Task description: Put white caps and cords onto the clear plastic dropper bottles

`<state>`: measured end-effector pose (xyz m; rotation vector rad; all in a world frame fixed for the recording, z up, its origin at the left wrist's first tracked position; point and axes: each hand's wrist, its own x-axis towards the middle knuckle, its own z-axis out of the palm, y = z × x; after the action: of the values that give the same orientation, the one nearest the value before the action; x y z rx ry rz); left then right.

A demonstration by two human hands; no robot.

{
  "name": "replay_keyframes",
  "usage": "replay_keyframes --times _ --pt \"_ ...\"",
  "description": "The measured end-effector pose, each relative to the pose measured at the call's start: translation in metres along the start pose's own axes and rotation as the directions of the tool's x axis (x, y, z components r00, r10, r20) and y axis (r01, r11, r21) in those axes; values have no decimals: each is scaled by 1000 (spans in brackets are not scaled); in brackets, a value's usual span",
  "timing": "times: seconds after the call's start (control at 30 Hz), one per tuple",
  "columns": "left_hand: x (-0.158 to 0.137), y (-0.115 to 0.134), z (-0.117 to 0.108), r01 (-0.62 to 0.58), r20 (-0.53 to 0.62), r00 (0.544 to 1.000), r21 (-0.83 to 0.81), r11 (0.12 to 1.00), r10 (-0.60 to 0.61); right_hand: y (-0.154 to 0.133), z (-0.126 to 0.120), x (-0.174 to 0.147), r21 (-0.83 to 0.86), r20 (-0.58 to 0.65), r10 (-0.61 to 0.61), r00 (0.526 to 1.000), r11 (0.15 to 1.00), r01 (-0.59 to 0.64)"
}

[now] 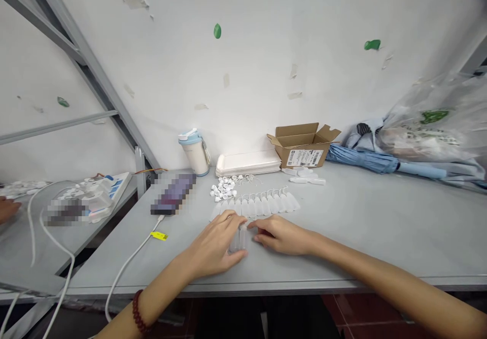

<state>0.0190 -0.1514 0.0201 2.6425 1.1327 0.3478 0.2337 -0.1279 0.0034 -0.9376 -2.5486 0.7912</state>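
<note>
My left hand [219, 245] lies near the front of the grey table, its fingers and thumb closed around small translucent plastic tubes [242, 238] that stick out between them. How many are in the grip I cannot tell. My right hand [283, 234] is just to the right, fingers bent in and index fingertip at the tubes' upper end; whatever it may pinch there is too small to make out. Behind both hands a row of several translucent white tube-like pieces [264, 206] lies side by side, with thin strings at their far ends. Small white caps [223, 189] are heaped behind the row.
A stack of white trays [249, 162], an open cardboard box [303, 148] and a cup [195, 154] stand along the wall. A phone [173, 194] with a white cable lies left. A blue umbrella [365, 158] and plastic bags [433, 126] lie right. Another person's hand [8, 209] shows far left.
</note>
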Motion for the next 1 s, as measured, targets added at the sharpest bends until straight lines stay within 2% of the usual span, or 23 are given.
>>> replay_keyframes --times 0.37,0.53,0.67,0.73,0.83,0.9,1.0 --pt "1 -4 2 -15 7 1000 -15 1000 15 2 2 1 -16 20 -3 1000 1000 4" --pt "2 -4 3 -28 0 1000 -49 998 28 3 9 2 -74 -20 -24 1000 997 23" --pt "17 0 -5 -24 -79 997 -92 995 16 6 5 2 -53 -63 -56 996 997 53" --pt "34 -4 -9 4 -152 988 -88 996 -17 11 -3 1 -18 -146 -57 988 998 55" --pt "69 -22 -13 58 -208 976 -55 997 -68 30 -22 1 38 -319 13 948 999 0" --pt "95 -38 -13 133 -192 972 -17 991 -133 50 -36 1 40 -419 96 903 995 -87" --pt "126 -58 -10 202 -178 965 22 979 -195 84 -53 -1 -118 -562 133 816 964 -238"
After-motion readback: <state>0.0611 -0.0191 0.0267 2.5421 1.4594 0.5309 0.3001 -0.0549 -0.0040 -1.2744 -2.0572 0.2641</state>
